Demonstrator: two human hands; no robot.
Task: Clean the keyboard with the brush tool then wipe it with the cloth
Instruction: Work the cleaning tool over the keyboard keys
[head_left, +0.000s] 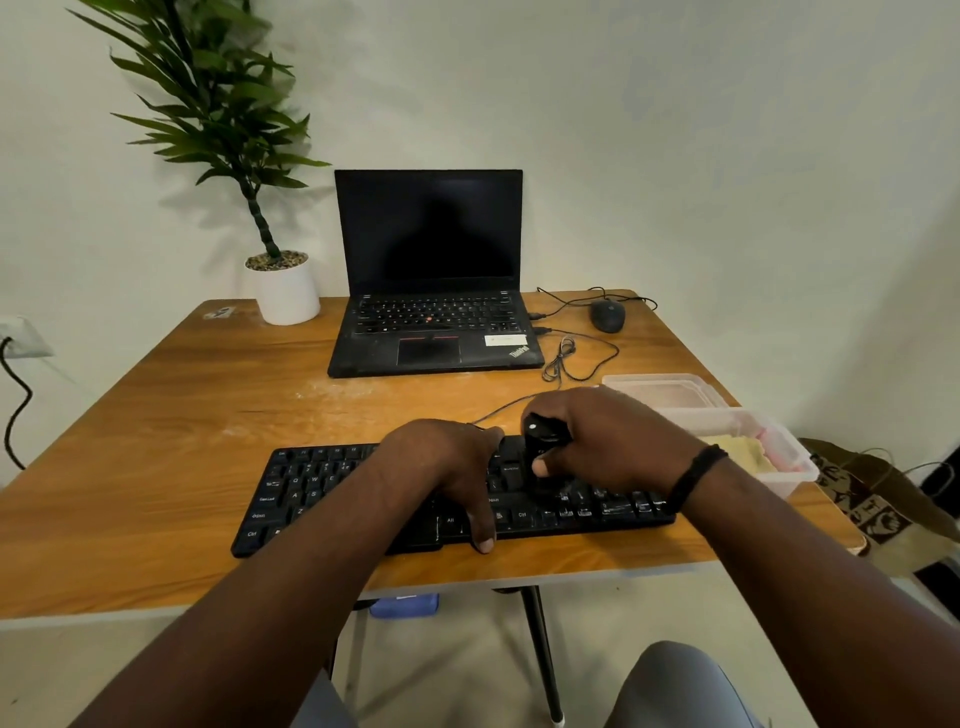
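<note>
A person is working at a wooden table (171, 415), where one black keyboard (322, 488) is lying along the near edge. The left hand (447, 467) is lying flat across the middle keys, fingers spread and holding nothing, its thumb hanging over the front edge. The right hand (618, 441) is closing its grip around one black brush (543, 441), standing it upright on the keys right of centre; the bristles are hidden behind the thumb. Both hands are covering much of the keyboard's middle and right part. Behind it, one open laptop (428, 270) is sitting with a dark screen, one mouse (608, 315) and loose cables (571, 358) to its right, and one potted plant (283, 286) to its left. Two clear plastic tubs (779, 457) are standing at the table's right edge, just beside the right wrist; the nearer is holding something pale yellow, perhaps the cloth.
</note>
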